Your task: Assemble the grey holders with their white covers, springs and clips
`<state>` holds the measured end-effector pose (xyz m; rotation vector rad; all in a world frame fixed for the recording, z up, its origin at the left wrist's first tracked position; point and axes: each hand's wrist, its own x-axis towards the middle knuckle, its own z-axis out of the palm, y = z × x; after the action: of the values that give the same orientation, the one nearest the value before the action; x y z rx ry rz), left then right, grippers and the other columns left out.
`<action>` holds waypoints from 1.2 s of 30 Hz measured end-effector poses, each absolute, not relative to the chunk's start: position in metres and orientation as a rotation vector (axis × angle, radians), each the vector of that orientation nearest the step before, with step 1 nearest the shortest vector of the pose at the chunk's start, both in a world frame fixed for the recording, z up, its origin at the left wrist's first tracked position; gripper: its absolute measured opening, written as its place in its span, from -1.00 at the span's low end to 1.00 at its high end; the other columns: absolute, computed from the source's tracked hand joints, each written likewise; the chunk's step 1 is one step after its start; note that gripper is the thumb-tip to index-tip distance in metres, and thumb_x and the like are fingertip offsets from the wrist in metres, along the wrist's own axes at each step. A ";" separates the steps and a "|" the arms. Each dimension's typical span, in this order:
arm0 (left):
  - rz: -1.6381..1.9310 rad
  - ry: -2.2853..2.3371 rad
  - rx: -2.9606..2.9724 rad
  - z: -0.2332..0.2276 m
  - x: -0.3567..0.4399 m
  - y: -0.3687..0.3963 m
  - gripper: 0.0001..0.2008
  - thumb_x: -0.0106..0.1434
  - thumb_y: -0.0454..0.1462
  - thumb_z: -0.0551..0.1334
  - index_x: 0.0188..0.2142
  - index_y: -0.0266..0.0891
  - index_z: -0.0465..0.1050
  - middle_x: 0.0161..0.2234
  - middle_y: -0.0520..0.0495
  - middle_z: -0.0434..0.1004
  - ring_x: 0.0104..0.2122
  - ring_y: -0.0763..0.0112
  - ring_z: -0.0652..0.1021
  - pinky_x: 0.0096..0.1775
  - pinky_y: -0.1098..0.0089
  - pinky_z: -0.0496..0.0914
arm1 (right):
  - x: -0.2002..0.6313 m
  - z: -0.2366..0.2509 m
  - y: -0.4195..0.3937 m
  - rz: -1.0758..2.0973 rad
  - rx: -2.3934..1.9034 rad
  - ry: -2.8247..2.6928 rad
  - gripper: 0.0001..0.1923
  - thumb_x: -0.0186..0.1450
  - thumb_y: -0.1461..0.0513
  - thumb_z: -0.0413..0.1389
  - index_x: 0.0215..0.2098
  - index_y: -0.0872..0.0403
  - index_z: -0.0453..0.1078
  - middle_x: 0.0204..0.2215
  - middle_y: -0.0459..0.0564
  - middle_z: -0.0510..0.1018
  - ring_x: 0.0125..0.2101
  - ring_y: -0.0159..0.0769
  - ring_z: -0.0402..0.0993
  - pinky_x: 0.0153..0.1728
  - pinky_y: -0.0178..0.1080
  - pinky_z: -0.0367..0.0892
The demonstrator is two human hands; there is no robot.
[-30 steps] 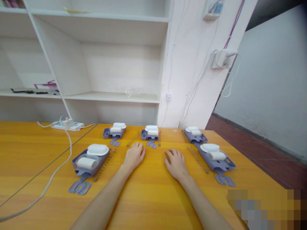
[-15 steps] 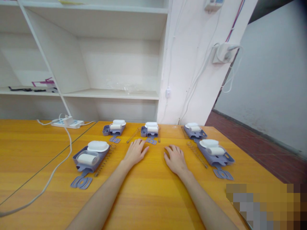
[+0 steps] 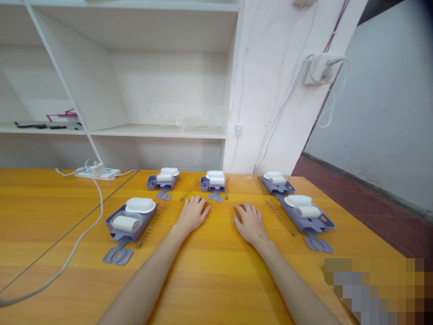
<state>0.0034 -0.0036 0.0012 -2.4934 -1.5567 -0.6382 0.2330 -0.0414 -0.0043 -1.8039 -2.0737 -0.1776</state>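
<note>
My left hand (image 3: 192,213) and my right hand (image 3: 249,222) lie flat, palms down, on the orange wooden table (image 3: 209,271), fingers spread, holding nothing. Several grey-blue plastic trays ring them, each carrying white parts: one near left (image 3: 130,220), one near right (image 3: 307,215), and three along the back (image 3: 163,178) (image 3: 214,181) (image 3: 277,183). Beside each tray lie a flat grey-blue clip, like the near-left clip (image 3: 117,254), and a metal spring, like the near-left spring (image 3: 150,218). The middle back tray is closest to my fingertips.
A white power strip (image 3: 98,172) sits at the back left, its cable (image 3: 76,248) trailing across the table toward me. White shelving (image 3: 158,131) stands behind the table. The table's right edge drops off to a dark red floor (image 3: 372,212).
Both hands stay flat on the table in the same place. The view has shifted slightly as my head moved.
</note>
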 end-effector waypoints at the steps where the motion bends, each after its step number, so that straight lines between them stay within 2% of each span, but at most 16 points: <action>1: -0.638 -1.556 -2.495 0.002 0.004 -0.004 -0.65 0.34 -0.09 -0.07 -0.12 -0.19 0.36 -0.17 -0.15 0.38 -0.14 0.24 0.38 -0.09 0.24 0.22 | 0.233 -0.004 -0.042 -0.176 -1.806 -2.077 -0.66 0.31 0.13 -0.10 -0.02 0.00 0.34 -0.01 0.06 0.36 0.01 -0.15 0.18 0.01 -0.14 0.03; 31: -0.594 -1.579 -2.488 0.005 0.008 -0.006 -0.67 0.34 -0.10 -0.08 -0.13 -0.19 0.34 -0.18 -0.15 0.38 -0.14 0.24 0.39 -0.09 0.25 0.23 | 0.232 0.000 -0.043 -0.171 -1.823 -2.089 -0.66 0.31 0.14 -0.09 -0.01 0.00 0.34 -0.02 0.08 0.37 0.00 -0.14 0.19 0.01 -0.13 0.03; 36: -0.655 -1.647 -2.378 0.008 0.017 -0.002 -0.64 0.32 -0.09 -0.06 -0.03 -0.22 0.28 -0.11 -0.20 0.35 -0.10 0.18 0.37 -0.08 0.23 0.24 | 0.232 0.002 -0.043 -0.179 -1.817 -2.096 -0.66 0.31 0.14 -0.10 0.00 0.00 0.33 -0.01 0.08 0.36 0.01 -0.13 0.19 0.01 -0.13 0.03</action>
<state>0.0166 -0.0018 0.0081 -2.3780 -1.6468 -0.6547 0.2319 -0.0435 0.0020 -1.8173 -2.0964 -0.1787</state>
